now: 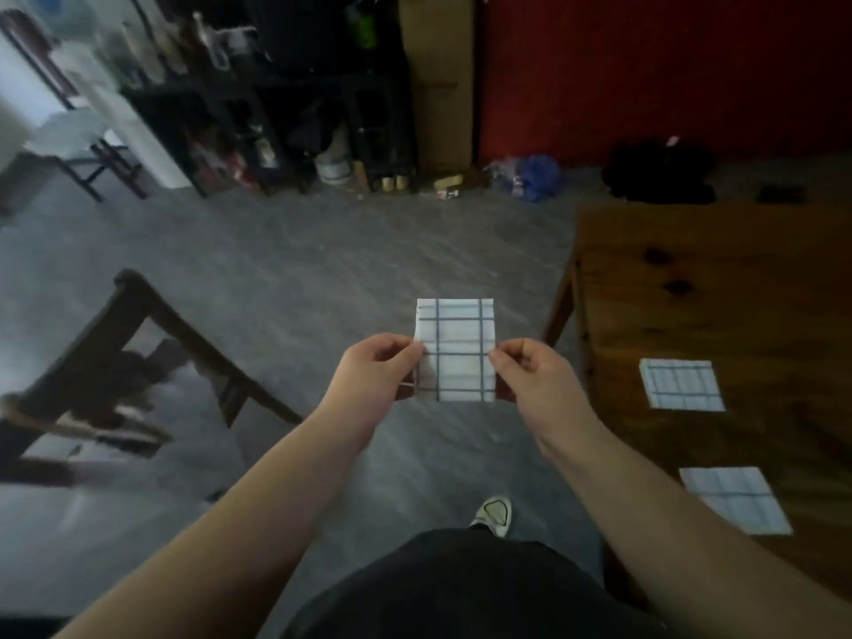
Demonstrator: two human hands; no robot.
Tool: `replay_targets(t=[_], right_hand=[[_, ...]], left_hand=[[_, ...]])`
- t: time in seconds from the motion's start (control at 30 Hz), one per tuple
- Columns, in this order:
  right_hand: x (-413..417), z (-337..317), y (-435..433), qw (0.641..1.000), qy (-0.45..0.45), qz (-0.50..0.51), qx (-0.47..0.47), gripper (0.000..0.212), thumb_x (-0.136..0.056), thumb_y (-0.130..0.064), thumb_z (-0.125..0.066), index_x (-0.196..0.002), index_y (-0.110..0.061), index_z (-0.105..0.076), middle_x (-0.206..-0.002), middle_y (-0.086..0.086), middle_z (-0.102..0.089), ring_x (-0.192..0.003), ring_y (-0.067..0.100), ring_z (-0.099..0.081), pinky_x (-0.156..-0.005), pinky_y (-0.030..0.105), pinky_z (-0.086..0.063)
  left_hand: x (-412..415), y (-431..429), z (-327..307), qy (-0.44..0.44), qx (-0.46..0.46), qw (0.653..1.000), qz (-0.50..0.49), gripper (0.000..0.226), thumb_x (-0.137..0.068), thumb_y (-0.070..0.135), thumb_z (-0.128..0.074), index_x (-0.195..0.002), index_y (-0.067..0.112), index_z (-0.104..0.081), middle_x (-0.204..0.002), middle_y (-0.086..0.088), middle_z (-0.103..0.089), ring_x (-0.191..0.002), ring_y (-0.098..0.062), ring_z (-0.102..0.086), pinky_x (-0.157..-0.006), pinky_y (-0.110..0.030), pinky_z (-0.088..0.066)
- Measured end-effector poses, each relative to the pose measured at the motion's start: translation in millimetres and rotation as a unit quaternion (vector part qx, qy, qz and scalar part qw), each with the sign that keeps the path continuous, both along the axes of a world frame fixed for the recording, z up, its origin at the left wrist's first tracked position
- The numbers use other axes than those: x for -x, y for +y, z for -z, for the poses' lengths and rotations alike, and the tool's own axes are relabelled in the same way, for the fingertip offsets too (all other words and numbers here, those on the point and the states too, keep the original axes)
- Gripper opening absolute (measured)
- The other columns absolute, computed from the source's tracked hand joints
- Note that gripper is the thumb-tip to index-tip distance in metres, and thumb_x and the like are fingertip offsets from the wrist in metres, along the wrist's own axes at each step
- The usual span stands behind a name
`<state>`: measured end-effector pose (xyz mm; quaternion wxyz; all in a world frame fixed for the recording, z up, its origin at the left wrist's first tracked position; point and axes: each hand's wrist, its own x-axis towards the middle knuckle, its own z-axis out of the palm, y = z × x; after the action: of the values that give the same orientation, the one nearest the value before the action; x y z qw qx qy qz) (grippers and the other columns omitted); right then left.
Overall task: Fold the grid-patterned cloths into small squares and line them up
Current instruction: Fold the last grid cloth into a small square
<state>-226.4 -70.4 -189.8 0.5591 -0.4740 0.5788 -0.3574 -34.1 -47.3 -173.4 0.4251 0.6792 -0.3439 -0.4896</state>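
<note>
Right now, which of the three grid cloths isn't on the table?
The held cloth, pinched between left hand and right hand above the floor. The far cloth and near cloth lie flat on the wooden table.

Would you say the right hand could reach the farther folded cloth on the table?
Likely yes: nothing lies between the right hand and that folded cloth, though it pinches the held cloth.

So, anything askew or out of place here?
Nothing spilled or damaged. The nearer folded white grid-patterned cloth on the brown wooden table looks turned against the farther one, possibly lens distortion. The left hand and right hand pinch a third cloth over the grey floor.
</note>
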Motion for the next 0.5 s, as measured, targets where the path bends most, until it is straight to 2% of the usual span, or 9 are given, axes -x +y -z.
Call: replay_targets(t=[0.13,0.33,0.43,0.5], right_hand=[[56.1,-7.2,-60.3,0.997,0.03,0.066,0.015,0.008,-0.099,-0.025,-0.062,-0.1,-0.021,-0.068,-0.091,-0.007,-0.073,-0.081,0.0,-0.068,-0.065,0.013,-0.052],[127.1,5.8,-95.8,0.977,0.063,0.202,-0.023,0.007,-0.101,-0.031,-0.058,-0.1,-0.03,-0.065,-0.093,-0.009,-0.07,-0.087,0.009,-0.067,-0.078,0.026,-0.056],[156.7,21.6,-103.4,0.957,0.065,0.279,-0.051,0.005,-0.099,-0.032,-0.061,-0.096,-0.034,-0.063,-0.094,-0.012,-0.071,-0.089,0.009,-0.069,-0.085,0.033,-0.058],[171.3,27.5,-108.1,0.942,0.052,0.319,-0.087,0.009,-0.099,-0.027,-0.063,-0.095,-0.035,-0.063,-0.094,-0.013,-0.072,-0.089,0.008,-0.07,-0.081,0.029,-0.059]], left_hand=[[50.2,-91.5,-3.5,0.001,-0.01,0.996,0.088,0.012,-0.096,0.016,-0.067,-0.093,0.01,-0.076,-0.085,-0.009,-0.072,-0.078,-0.02,-0.066,-0.081,-0.04,-0.058],[135.7,-188.5,5.5,-0.023,-0.027,0.962,0.272,0.014,-0.096,0.009,-0.064,-0.096,0.016,-0.076,-0.079,0.003,-0.072,-0.07,-0.01,-0.062,-0.068,-0.024,-0.053],[177.5,-225.9,16.0,-0.029,-0.03,0.938,0.344,0.013,-0.095,0.01,-0.066,-0.102,0.015,-0.076,-0.081,0.002,-0.073,-0.069,-0.011,-0.06,-0.068,-0.029,-0.05],[203.4,-247.6,25.0,-0.034,-0.035,0.923,0.383,0.011,-0.094,0.012,-0.069,-0.101,0.017,-0.076,-0.083,0.001,-0.075,-0.072,-0.014,-0.063,-0.07,-0.032,-0.051]])
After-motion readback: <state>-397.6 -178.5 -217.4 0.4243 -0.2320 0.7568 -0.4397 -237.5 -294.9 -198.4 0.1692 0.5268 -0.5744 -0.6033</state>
